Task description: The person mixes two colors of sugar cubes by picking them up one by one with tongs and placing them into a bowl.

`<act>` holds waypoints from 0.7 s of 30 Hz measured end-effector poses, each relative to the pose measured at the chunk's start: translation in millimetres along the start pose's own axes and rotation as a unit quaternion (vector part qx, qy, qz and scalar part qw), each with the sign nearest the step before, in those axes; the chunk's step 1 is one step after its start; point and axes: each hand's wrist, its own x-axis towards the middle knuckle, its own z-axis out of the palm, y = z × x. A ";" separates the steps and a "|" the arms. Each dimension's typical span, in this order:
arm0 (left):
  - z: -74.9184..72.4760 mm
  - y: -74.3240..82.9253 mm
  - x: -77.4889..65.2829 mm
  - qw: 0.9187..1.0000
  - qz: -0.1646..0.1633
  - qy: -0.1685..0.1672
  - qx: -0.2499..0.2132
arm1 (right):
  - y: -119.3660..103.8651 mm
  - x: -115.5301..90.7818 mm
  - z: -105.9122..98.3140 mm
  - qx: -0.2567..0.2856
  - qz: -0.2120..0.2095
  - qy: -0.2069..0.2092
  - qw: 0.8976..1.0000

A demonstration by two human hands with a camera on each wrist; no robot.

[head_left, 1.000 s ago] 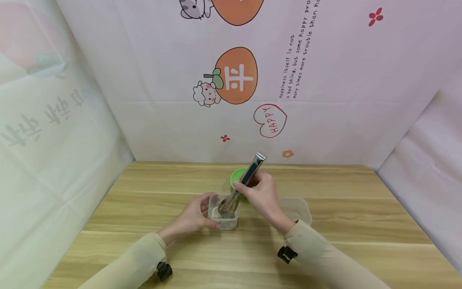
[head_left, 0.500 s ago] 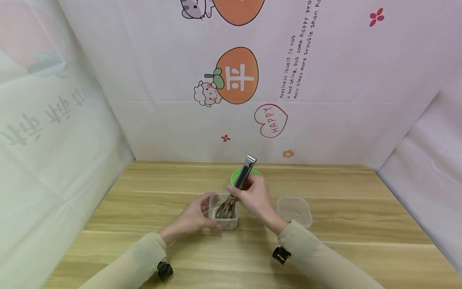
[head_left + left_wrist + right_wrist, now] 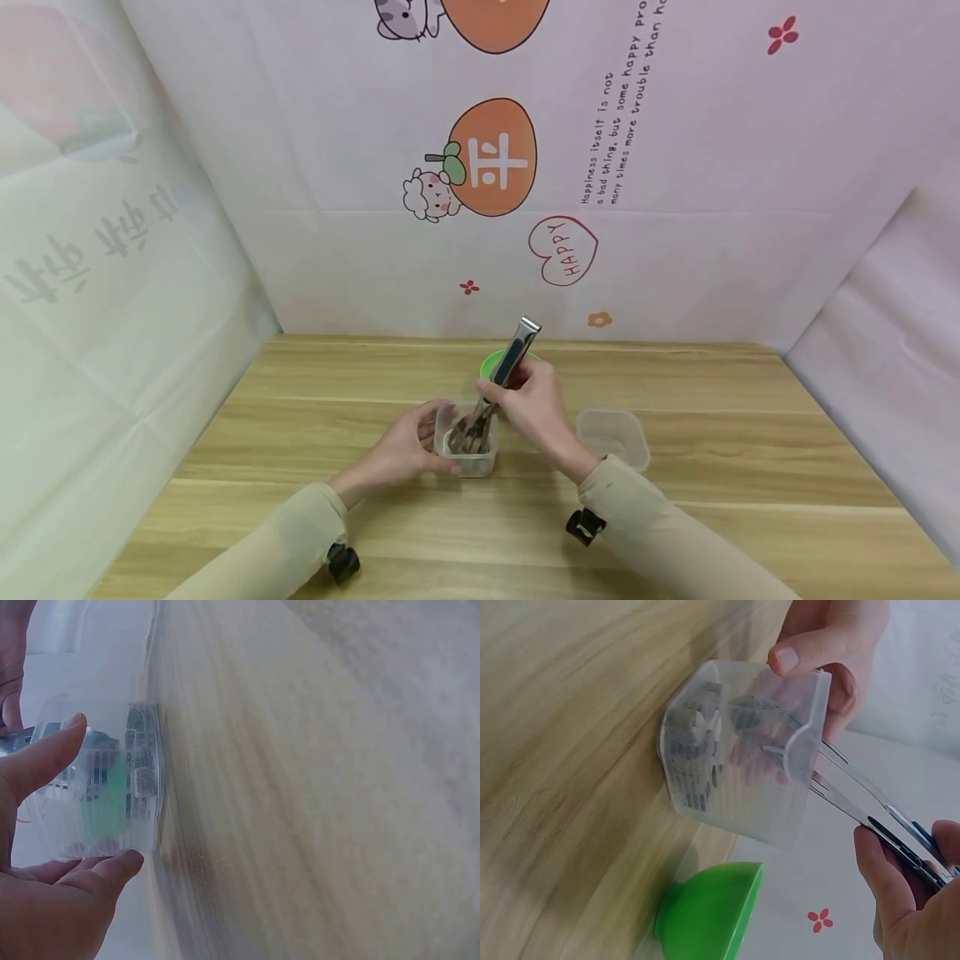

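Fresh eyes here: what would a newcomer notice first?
Probably the bright green bowl, standing on the wooden table beyond the clear box. Next, the metal tongs in the right hand, tips inside the box that the left hand holds. On the backdrop above, a large orange fruit print also stands out.

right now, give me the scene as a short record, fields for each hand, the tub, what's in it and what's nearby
left hand: steadies the clear tub, thumb and fingers around its sides
right hand: holds metal tongs, tips inside the tub
clear tub: upright on the wooden table
contents: dark greyish pieces, too blurred to identify
green bowl: beyond the tub, partly hidden by the right hand
clear plastic piece: to the right, lid or shallow box unclear
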 end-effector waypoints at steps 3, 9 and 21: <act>0.1 -0.2 0.0 1.000 0.000 0.002 0.002 | -2.2 2.1 -2.8 0.018 0.003 0.006 1.000; 0.6 0.0 -0.7 1.000 0.001 0.004 -0.003 | -11.2 8.9 -16.5 0.077 0.008 0.017 0.997; 1.7 2.7 -2.2 1.000 -0.006 0.012 -0.017 | -28.2 44.4 -60.0 0.102 -0.004 0.081 0.991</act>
